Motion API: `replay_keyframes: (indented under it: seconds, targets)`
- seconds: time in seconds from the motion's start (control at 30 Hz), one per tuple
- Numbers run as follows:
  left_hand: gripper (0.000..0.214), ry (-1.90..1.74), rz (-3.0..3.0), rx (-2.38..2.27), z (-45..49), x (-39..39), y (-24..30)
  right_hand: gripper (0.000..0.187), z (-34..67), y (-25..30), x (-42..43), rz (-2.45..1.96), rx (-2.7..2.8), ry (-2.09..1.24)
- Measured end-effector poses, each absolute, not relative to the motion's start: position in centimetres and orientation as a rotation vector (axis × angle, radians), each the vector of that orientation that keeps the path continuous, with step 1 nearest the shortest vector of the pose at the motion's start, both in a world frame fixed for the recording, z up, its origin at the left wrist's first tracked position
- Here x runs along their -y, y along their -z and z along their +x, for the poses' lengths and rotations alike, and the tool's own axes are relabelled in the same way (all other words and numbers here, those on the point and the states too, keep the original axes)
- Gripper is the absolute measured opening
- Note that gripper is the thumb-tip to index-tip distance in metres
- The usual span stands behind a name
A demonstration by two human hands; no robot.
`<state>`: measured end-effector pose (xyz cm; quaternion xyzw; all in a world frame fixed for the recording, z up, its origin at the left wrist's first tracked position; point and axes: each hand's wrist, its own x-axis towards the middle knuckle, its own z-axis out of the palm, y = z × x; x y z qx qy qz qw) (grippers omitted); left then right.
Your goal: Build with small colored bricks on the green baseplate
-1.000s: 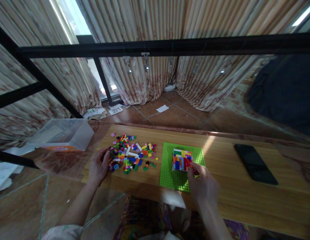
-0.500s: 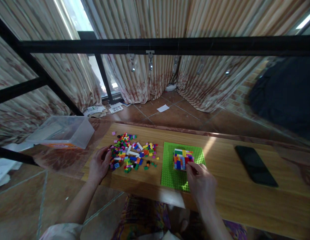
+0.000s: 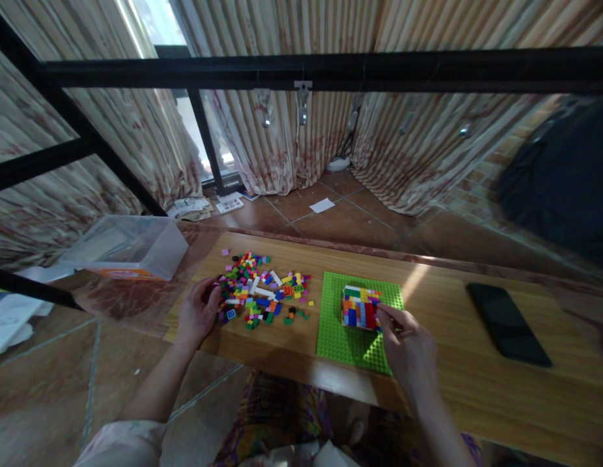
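Observation:
A block build of many coloured toy bricks (image 3: 360, 309) stands on a green studded baseplate (image 3: 331, 347). At the build's right edge is my right hand (image 3: 411, 340), thumb and forefinger pinched together; whatever they hold is too small or hidden. To the left, a loose pile of mixed bricks (image 3: 255, 292) lies on the wooden table. My left hand (image 3: 200, 314) rests at the pile's left side, its fingers curled and the thumb close to the forefinger. Anything between those fingertips cannot be made out.
A dark phone (image 3: 508, 324) lies on the wooden table (image 3: 447, 389) at the right. Beyond the left end sits a clear plastic box (image 3: 136, 250). A black metal bar (image 3: 233, 72) crosses in front of the curtains (image 3: 292, 143). White paper (image 3: 322, 205) lies on the floor.
My right hand has shifted slightly right, from over the build's front right corner to its right edge, uncovering more red bricks. The left hand stays by the pile. The camera view has shifted slightly.

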<state>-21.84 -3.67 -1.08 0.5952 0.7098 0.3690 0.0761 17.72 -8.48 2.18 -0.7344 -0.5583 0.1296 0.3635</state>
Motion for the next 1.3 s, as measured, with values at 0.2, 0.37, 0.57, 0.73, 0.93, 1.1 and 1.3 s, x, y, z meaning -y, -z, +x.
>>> replay_keyframes:
  seconds: [0.2, 0.37, 0.57, 0.73, 0.93, 1.1, 1.3]
  targets:
    - [0.043, -1.111, 1.781, -2.137, -21.7, 3.7, 1.0, 0.037, 17.2, -1.9, 8.4, -1.889, 1.469, -0.36]
    - [0.042, -1.101, 1.796, -2.135, -21.6, 3.6, 0.9, 0.038, 17.2, -1.9, 8.4, -1.878, 1.544, -0.281]
    - [0.04, -1.091, 1.804, -2.146, -21.6, 3.6, 1.0, 0.041, 17.1, -1.3, 8.6, -1.818, 1.528, -0.316]
    - [0.038, -1.105, 1.808, -2.117, -21.7, 3.6, 1.3, 0.042, 17.4, -0.1, 9.0, -1.818, 1.572, -0.154]
    - [0.036, -1.138, 1.798, -2.103, -21.6, 3.8, 1.5, 0.031, 15.5, -1.5, 9.5, -1.841, 1.584, 0.066]
    - [0.034, -1.158, 1.781, -2.078, -21.6, 4.0, 1.6, 0.025, 10.1, -3.1, 7.9, -1.524, 1.78, -0.144]
    - [0.03, -1.19, 1.777, -2.086, -21.6, 4.0, 1.8, 0.026, 3.1, -2.7, 1.8, -1.477, 2.115, -0.294]
